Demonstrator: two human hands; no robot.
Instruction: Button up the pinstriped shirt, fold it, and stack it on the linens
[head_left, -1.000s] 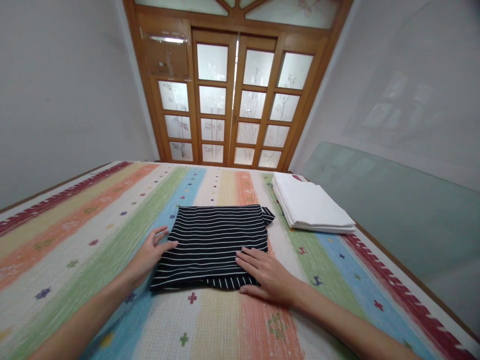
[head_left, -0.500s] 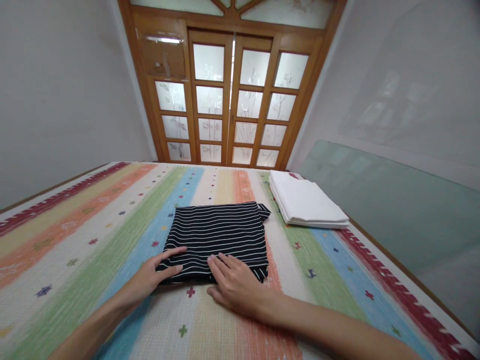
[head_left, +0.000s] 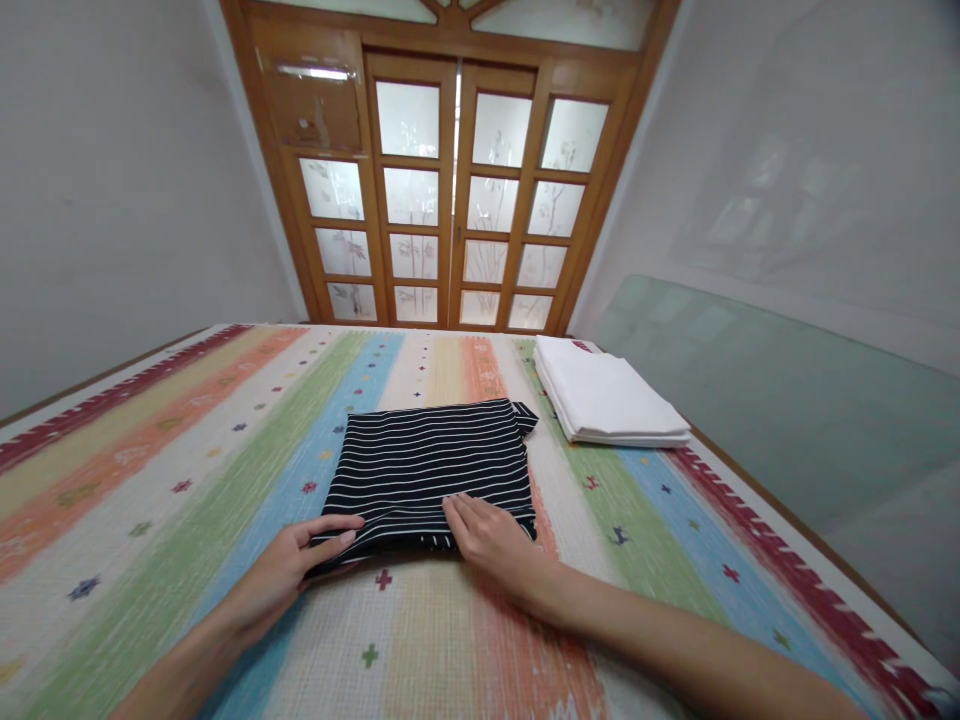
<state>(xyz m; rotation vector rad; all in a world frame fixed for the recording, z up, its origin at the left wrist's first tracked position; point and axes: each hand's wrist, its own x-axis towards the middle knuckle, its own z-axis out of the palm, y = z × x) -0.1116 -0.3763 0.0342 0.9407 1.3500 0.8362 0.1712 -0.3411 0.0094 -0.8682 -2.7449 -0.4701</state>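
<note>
A folded black garment with thin white stripes (head_left: 431,465) lies flat before me, with a small flap sticking out at its far right corner. My left hand (head_left: 300,560) grips its near left corner, index finger on top and thumb at the edge. Closed over the near edge, right of the middle, is my right hand (head_left: 491,540); its fingers are together and its thumb is hidden. Between the hands the near edge is slightly raised, and a dark fold shows beneath it.
Under everything spreads a striped, multicoloured cloth (head_left: 247,500). A folded white cloth stack (head_left: 611,395) sits at the right. A pale green panel (head_left: 787,390) leans along the right wall. Wooden glazed doors (head_left: 450,200) stand beyond the far edge.
My right hand has moved right and slightly away from me, its fingers closing on the near edge. My left hand has tightened on the corner, and the near edge has lifted a little.
</note>
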